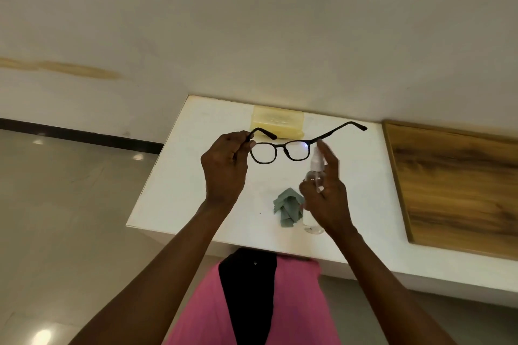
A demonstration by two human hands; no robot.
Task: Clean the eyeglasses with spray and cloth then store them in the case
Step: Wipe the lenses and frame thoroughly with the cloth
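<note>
My left hand (pixel 224 168) pinches the left hinge of the black-framed eyeglasses (pixel 280 151), holding them up over the white table (pixel 179 176) with both temples unfolded. My right hand (pixel 326 196) grips a small clear spray bottle (pixel 315 173), its white nozzle just beside the right lens and my index finger on top of it. A crumpled grey-green cloth (pixel 288 209) lies on the table below the glasses. The pale yellow translucent case (pixel 277 120) rests closed at the table's far edge against the wall.
A clear bottle cap (pixel 314 228) sits on the table near the front edge, beside the cloth. A wooden board (pixel 454 182) covers the surface to the right. The floor drops away left of the table.
</note>
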